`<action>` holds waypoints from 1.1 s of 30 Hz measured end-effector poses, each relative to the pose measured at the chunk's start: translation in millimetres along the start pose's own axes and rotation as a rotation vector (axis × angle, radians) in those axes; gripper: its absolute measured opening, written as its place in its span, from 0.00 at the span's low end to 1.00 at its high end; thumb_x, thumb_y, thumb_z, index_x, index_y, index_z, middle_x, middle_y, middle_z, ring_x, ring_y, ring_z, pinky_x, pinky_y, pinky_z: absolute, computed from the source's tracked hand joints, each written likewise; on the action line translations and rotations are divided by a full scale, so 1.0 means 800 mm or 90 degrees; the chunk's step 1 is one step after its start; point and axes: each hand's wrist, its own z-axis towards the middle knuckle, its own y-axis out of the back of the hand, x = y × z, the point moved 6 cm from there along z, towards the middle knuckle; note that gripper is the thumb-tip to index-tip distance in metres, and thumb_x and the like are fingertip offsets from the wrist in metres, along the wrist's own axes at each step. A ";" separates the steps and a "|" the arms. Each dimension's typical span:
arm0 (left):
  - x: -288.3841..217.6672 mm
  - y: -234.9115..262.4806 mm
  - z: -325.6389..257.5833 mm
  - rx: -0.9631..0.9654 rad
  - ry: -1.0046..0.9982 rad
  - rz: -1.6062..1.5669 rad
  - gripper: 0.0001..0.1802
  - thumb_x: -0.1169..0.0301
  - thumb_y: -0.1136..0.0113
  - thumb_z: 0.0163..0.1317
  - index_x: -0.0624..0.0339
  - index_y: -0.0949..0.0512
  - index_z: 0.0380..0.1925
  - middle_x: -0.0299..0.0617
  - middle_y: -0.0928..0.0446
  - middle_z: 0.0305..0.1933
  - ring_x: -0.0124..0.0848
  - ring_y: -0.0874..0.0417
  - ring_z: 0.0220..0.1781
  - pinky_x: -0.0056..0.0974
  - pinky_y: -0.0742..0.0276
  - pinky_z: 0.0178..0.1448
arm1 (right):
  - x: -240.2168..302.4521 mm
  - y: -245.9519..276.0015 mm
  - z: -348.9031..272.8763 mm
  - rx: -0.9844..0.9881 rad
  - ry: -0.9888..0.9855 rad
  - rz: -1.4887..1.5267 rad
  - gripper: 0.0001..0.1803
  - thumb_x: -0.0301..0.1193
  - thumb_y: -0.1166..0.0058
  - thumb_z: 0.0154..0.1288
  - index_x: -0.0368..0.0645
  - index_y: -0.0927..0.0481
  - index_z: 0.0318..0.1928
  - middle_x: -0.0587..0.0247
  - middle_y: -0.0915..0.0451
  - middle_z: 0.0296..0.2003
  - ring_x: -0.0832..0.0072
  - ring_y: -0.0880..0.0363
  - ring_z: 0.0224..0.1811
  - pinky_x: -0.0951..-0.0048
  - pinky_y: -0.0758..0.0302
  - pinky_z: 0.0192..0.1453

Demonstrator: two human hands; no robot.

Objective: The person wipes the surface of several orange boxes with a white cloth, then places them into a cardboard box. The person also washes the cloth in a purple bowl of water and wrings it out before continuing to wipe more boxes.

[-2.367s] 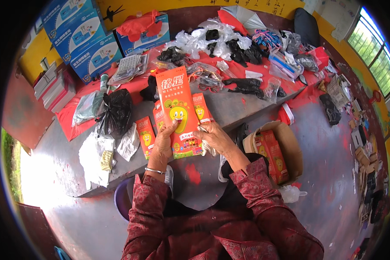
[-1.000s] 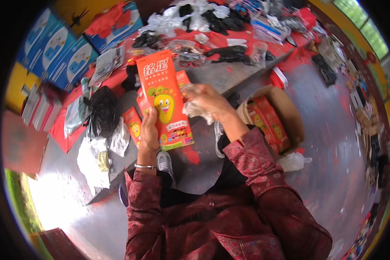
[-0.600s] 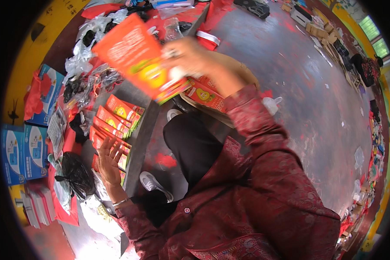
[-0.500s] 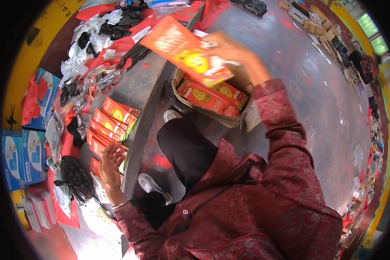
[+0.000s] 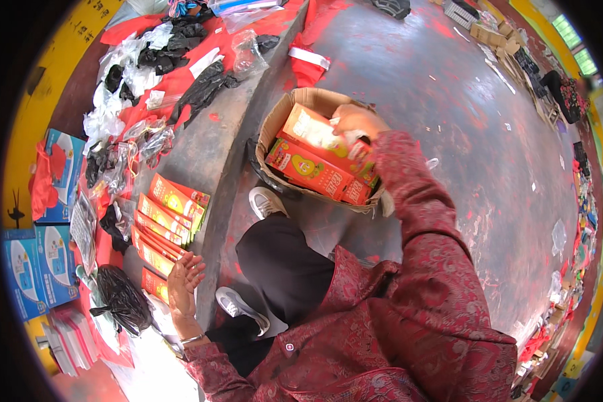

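Observation:
My right hand (image 5: pixel 359 122) is closed on the edge of a flat orange packet (image 5: pixel 309 126) with a yellow cartoon figure. It has the packet down inside an open cardboard box (image 5: pixel 269 120), over other orange packets (image 5: pixel 311 164) that lie in there. My fingertips are partly hidden behind the hand. My left hand (image 5: pixel 183 285) holds nothing, its fingers loosely stretched. Beside it, a row of overlapping orange packets (image 5: pixel 161 218) with green ends lies on the grey ledge (image 5: pixel 224 144).
Clear and black plastic bags (image 5: pixel 204 90) litter the red cloth on the left. A knotted black bag (image 5: pixel 120 295) lies near my left wrist. Blue boxes (image 5: pixel 57 261) stand by the wall. My shoe (image 5: pixel 266 202) is close to the cardboard box. More cartons (image 5: pixel 492 35) line the far right.
My right hand has carried the orange packet from above the box down into it. My left hand has shifted slightly right and down in the picture, off the packet row.

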 end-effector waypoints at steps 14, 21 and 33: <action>0.014 -0.003 -0.008 0.017 0.064 0.134 0.25 0.56 0.52 0.64 0.65 0.33 0.53 0.45 0.27 0.47 0.29 0.23 0.43 0.29 0.27 0.44 | 0.040 -0.107 -0.018 -0.200 -0.008 -0.186 0.26 0.34 0.42 0.47 0.40 0.31 0.48 0.46 0.24 0.35 0.55 0.21 0.36 0.58 0.24 0.38; 0.016 -0.005 -0.009 0.039 0.064 0.194 0.22 0.60 0.53 0.65 0.63 0.32 0.53 0.43 0.27 0.47 0.28 0.23 0.43 0.29 0.27 0.44 | 0.043 -0.120 0.025 -0.195 -0.012 -0.194 0.13 0.31 0.52 0.53 0.40 0.25 0.39 0.43 0.24 0.39 0.54 0.21 0.35 0.60 0.24 0.39; 0.025 0.002 -0.019 0.050 0.070 0.239 0.19 0.64 0.55 0.66 0.62 0.31 0.53 0.42 0.26 0.48 0.28 0.23 0.43 0.30 0.28 0.44 | 0.084 -0.161 -0.057 -0.187 -0.037 -0.153 0.29 0.33 0.51 0.57 0.49 0.40 0.60 0.36 0.47 0.62 0.53 0.20 0.36 0.58 0.23 0.37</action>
